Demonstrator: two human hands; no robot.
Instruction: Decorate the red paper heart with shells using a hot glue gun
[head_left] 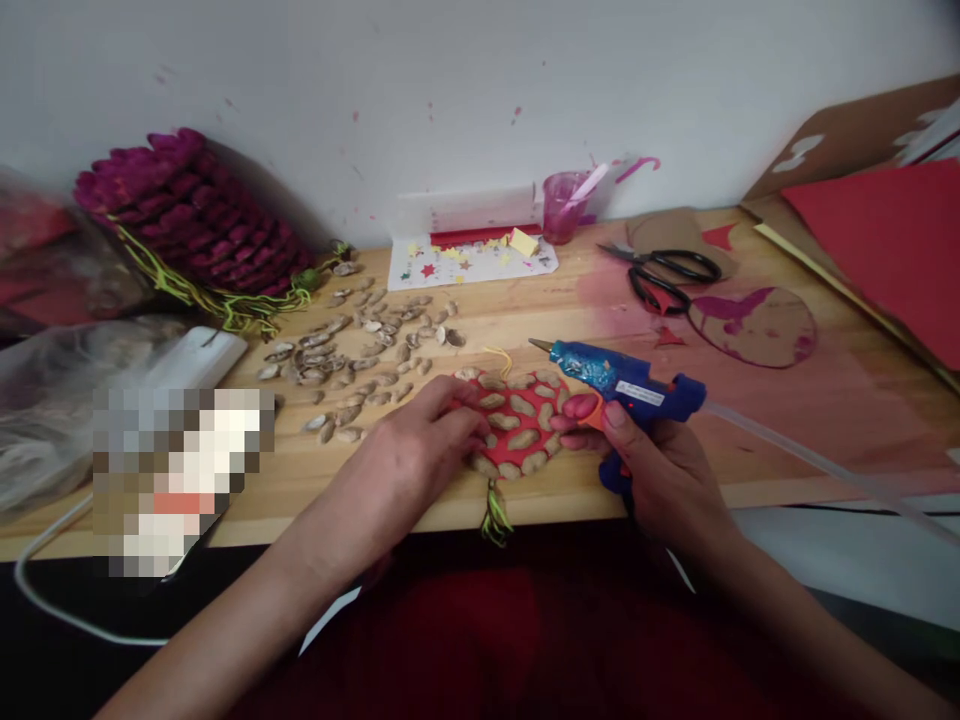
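A red round piece [511, 408] lies near the table's front edge, with several peanut shells [523, 439] fixed on its face and round its rim. A yellow-green tassel [496, 515] hangs from its near side. My left hand [420, 450] rests at the piece's left side, fingers bent and closed on a peanut shell that they mostly hide. In my right hand [660, 460] is a blue hot glue gun [600, 370], gripped by the handle with fingers at its orange trigger. Its nozzle points left, above the piece's far right side. Fingertips of this hand reach the piece's right rim.
Loose peanuts [382, 345] spread behind my left hand. Black-handled scissors [664, 275] and a stained cardboard disc [754, 325] lie right. A pink cup [562, 205], star-strewn paper [465, 262] and a magenta bundle [195, 220] stand behind. A glue stick [787, 450] trails from the gun.
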